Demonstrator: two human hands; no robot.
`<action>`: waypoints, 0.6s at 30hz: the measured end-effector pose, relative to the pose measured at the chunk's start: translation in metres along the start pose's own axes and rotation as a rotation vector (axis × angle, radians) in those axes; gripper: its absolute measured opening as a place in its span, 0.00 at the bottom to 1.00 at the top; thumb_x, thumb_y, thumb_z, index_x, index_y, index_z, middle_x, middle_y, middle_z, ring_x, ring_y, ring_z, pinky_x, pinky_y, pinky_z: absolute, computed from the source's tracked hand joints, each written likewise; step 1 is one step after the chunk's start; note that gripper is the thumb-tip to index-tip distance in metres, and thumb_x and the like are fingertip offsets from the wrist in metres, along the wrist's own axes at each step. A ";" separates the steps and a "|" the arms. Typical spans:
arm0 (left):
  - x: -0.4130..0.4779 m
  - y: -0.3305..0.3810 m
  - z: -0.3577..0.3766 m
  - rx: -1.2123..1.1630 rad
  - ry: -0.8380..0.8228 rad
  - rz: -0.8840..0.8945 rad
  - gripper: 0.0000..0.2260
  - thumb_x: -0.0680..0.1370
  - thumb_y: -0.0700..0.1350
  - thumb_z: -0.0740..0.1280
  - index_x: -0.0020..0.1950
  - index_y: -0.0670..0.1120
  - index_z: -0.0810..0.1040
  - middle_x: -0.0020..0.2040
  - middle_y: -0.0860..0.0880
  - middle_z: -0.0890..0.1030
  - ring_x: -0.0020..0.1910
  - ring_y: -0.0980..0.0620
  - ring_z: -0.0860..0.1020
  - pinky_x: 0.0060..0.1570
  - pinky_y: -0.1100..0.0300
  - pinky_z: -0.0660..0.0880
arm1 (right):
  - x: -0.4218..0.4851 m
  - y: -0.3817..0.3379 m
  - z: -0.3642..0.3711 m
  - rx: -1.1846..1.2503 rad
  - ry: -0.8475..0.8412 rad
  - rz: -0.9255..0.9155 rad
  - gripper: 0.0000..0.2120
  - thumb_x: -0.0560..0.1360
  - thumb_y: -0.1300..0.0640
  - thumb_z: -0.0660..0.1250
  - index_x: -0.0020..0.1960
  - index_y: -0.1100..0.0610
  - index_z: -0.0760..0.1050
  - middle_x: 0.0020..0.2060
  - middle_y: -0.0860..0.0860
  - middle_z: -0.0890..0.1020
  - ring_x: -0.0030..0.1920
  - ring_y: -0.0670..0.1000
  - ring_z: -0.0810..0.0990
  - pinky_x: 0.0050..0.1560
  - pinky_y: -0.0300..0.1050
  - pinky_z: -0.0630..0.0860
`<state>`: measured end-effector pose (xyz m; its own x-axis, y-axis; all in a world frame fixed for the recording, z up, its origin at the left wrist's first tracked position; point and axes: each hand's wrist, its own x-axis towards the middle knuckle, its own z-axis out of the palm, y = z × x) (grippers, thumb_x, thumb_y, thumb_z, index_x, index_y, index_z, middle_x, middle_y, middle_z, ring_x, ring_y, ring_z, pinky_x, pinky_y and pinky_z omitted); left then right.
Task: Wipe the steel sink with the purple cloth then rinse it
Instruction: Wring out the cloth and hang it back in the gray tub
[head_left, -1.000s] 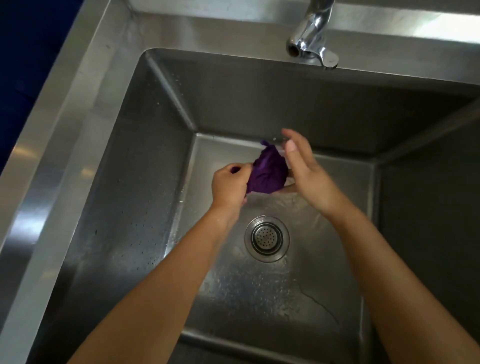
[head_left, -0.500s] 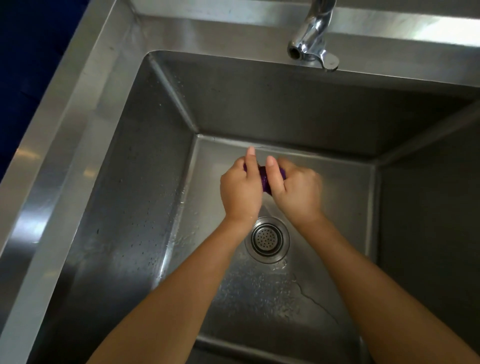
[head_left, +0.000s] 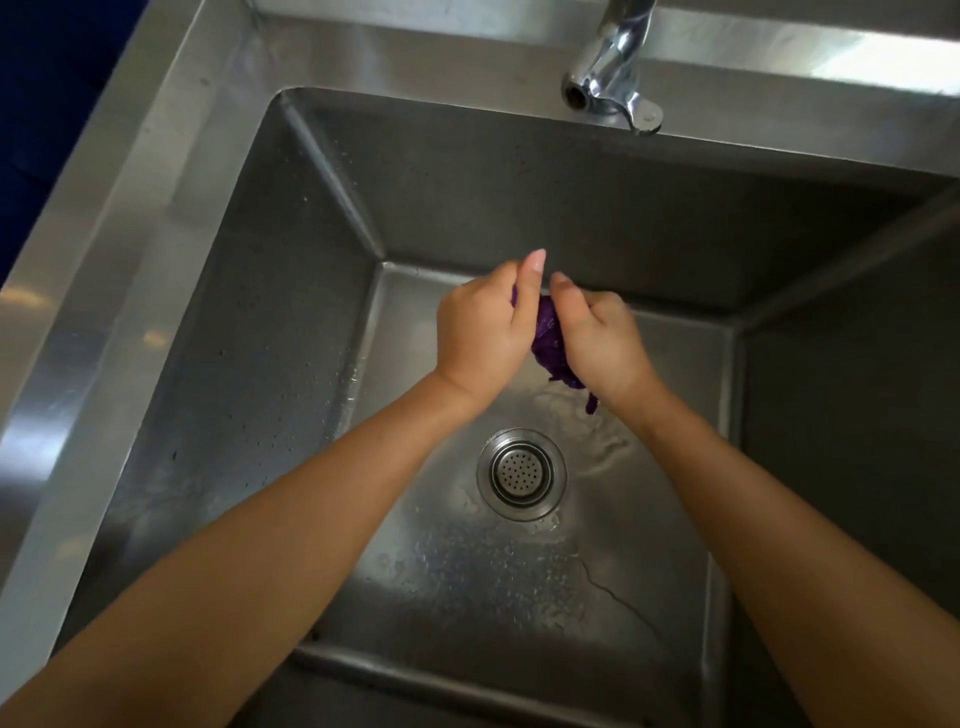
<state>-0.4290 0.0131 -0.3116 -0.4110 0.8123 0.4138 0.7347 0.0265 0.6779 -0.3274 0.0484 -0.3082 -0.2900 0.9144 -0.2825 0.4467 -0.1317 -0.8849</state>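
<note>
Gripping the purple cloth (head_left: 550, 343) with left hand (head_left: 480, 332) and right hand (head_left: 602, 343), you risk wringing splashes beyond the steel sink (head_left: 218, 291).

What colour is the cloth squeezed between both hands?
Deep purple cloth, wadded between the hands; only the head view shows it.

A: What is seen beside the tap (head_left: 609, 73)?
B: A steel ledge (head_left: 88, 312) is seen behind and left of it; a dark blue area (head_left: 47, 130) is seen far left.
A: And light?
B: Glare (head_left: 878, 60) is reflected right of the tap.
</note>
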 end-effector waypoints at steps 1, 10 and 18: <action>0.001 -0.003 0.000 0.013 -0.004 0.033 0.21 0.78 0.49 0.56 0.30 0.39 0.74 0.23 0.42 0.74 0.23 0.41 0.72 0.27 0.59 0.64 | 0.000 0.000 0.000 -0.001 -0.004 0.001 0.28 0.80 0.50 0.55 0.21 0.56 0.66 0.15 0.45 0.72 0.20 0.41 0.69 0.30 0.37 0.66; -0.008 -0.011 0.001 -0.100 -0.080 -0.193 0.22 0.73 0.61 0.59 0.37 0.42 0.74 0.30 0.51 0.76 0.31 0.49 0.75 0.34 0.56 0.72 | 0.017 0.000 0.004 0.021 -0.188 0.199 0.22 0.78 0.39 0.52 0.50 0.57 0.71 0.33 0.53 0.76 0.28 0.50 0.76 0.22 0.36 0.67; 0.014 -0.017 0.001 -0.516 -0.101 -0.795 0.12 0.72 0.50 0.71 0.31 0.49 0.75 0.31 0.47 0.77 0.33 0.50 0.77 0.37 0.54 0.79 | -0.001 -0.001 -0.022 0.307 -0.219 0.277 0.24 0.79 0.42 0.51 0.70 0.53 0.59 0.63 0.55 0.73 0.37 0.55 0.84 0.34 0.50 0.82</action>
<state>-0.4468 0.0250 -0.3181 -0.6217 0.7140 -0.3220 -0.0789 0.3519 0.9327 -0.3091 0.0564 -0.2986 -0.3816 0.7306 -0.5662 0.2709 -0.4972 -0.8242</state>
